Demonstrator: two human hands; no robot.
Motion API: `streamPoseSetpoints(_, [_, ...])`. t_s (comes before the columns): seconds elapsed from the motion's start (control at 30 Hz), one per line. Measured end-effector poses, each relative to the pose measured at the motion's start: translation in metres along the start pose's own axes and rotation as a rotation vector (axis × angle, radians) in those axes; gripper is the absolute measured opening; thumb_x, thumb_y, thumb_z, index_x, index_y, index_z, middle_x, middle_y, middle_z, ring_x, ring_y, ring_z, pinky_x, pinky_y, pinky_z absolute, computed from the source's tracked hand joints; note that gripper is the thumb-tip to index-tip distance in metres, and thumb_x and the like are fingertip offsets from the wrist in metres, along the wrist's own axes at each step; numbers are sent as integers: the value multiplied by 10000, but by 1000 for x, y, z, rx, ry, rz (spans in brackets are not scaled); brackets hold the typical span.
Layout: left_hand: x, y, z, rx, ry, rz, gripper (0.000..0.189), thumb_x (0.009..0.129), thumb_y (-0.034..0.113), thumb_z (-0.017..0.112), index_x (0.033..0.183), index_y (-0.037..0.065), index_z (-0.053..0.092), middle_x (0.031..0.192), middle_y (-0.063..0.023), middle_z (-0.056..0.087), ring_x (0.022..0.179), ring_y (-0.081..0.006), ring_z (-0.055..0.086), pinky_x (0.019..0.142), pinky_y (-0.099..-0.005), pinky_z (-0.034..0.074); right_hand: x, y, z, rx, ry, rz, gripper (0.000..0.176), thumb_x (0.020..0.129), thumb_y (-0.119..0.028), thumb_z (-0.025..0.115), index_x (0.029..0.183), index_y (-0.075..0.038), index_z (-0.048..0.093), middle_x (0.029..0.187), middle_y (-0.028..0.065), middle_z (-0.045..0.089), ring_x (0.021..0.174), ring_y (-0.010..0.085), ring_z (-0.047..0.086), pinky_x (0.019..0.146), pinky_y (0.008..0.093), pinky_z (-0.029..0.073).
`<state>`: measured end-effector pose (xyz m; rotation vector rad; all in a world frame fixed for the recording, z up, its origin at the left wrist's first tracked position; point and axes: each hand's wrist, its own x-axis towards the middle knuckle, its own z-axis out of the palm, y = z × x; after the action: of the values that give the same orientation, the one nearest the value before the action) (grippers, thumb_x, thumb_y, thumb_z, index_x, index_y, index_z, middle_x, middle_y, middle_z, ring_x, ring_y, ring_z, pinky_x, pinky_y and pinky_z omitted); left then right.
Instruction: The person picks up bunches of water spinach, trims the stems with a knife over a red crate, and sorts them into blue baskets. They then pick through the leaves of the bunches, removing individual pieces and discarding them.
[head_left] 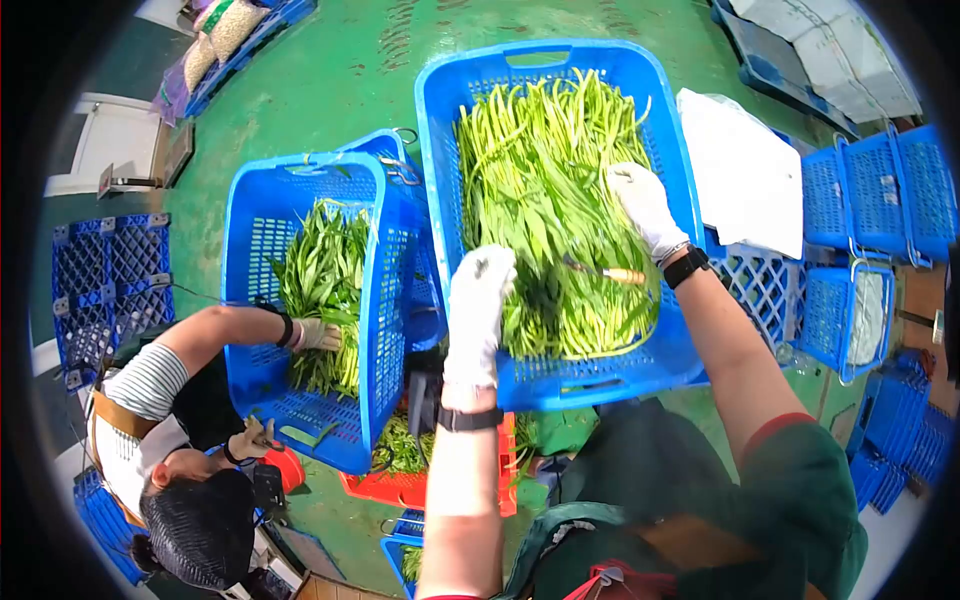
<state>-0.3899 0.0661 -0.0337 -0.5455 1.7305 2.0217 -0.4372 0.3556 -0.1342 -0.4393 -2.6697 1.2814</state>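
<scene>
A large blue plastic crate (pixel 560 395) holds a thick heap of long-stemmed leafy greens (pixel 560 200). White-gloved, my left hand (pixel 482 290) lies at the left edge of the heap, its fingers over the stems and leaves. My right hand (pixel 645 208), gloved too, rests on the right side of the greens with its fingers loosely spread. Between the hands, nearer the right one, a small knife with a wooden handle (pixel 626 275) lies on top of the heap. Neither hand holds the knife.
To the left, a co-worker (pixel 200 480) reaches a gloved hand (pixel 318 335) into another blue crate (pixel 375 300) of greens. A red crate (pixel 508 465) with cut greens sits below. Stacked blue crates (pixel 880 190) and a white sheet (pixel 745 175) are at right.
</scene>
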Motion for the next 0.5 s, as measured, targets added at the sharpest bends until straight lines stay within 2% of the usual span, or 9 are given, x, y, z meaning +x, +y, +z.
streamPoseSetpoints(0.1, [99, -5, 15, 273, 136, 132, 313, 851, 210, 679, 1077, 4, 610, 896, -37, 629, 744, -131, 584, 675, -260, 469, 39, -15, 36, 255, -146, 59, 347, 813, -245, 670, 1065, -10, 629, 968, 142, 677, 911, 249, 640, 815, 341, 494])
streamPoseSetpoints(0.13, [117, 4, 28, 490, 247, 180, 385, 826, 243, 697, 1074, -34, 593, 942, -109, 652, 830, -207, 624, 723, -313, 485, 52, -20, 48, 258, -244, 80, 440, 811, -263, 683, 1139, 16, 591, 1024, 161, 673, 974, 258, 636, 861, 337, 489])
streamPoseSetpoints(0.17, [138, 5, 38, 493, 258, 189, 385, 826, 243, 697, 1074, -34, 593, 942, -109, 652, 830, -207, 624, 723, -313, 485, 62, -21, 66, 234, -238, 65, 513, 818, -286, 675, 1201, 34, 558, 1119, 200, 643, 1067, 293, 612, 919, 348, 473])
streamPoseSetpoints(0.23, [182, 0, 51, 871, 403, 280, 473, 809, 275, 701, 1102, -70, 566, 985, -210, 652, 935, -316, 634, 804, -364, 486, 77, -27, 93, 92, -181, 81, 595, 828, -322, 657, 1267, 49, 504, 1202, 232, 600, 1129, 338, 577, 964, 375, 449])
streamPoseSetpoints(0.27, [201, -3, 55, 864, 371, 304, 471, 804, 298, 669, 1055, -78, 536, 1045, -295, 600, 991, -417, 592, 847, -451, 479, 84, -31, 102, 100, -149, 128, 631, 834, -347, 641, 1290, 57, 476, 1223, 258, 576, 1154, 376, 549, 986, 396, 432])
streamPoseSetpoints(0.37, [246, -23, 62, 998, 498, 434, 443, 811, 297, 668, 1033, -63, 535, 1008, -292, 609, 951, -406, 611, 832, -447, 490, 108, -39, 120, -63, -135, 277, 605, 826, -410, 657, 1201, 47, 527, 1121, 264, 617, 1041, 402, 600, 901, 421, 482])
streamPoseSetpoints(0.4, [255, -28, 64, 1028, 476, 407, 454, 811, 297, 670, 1068, -58, 546, 968, -274, 625, 920, -402, 621, 822, -450, 495, 113, -37, 124, -63, -141, 281, 605, 826, -410, 657, 1201, 47, 527, 1121, 264, 617, 1041, 402, 600, 901, 421, 482])
streamPoseSetpoints(0.43, [262, -31, 62, 968, 301, 201, 414, 845, 265, 634, 1120, -42, 590, 1027, -242, 656, 994, -374, 626, 866, -407, 488, 115, -35, 127, -170, -226, 236, 588, 824, -439, 655, 1145, 41, 543, 1053, 252, 639, 978, 392, 625, 850, 427, 502])
streamPoseSetpoints(0.5, [252, -39, 66, 1052, 151, 171, 337, 840, 237, 624, 1074, -5, 632, 986, -235, 663, 979, -362, 630, 865, -397, 489, 121, -37, 132, -277, -313, 190, 577, 821, -467, 653, 1090, 35, 558, 985, 241, 660, 915, 381, 650, 798, 433, 522])
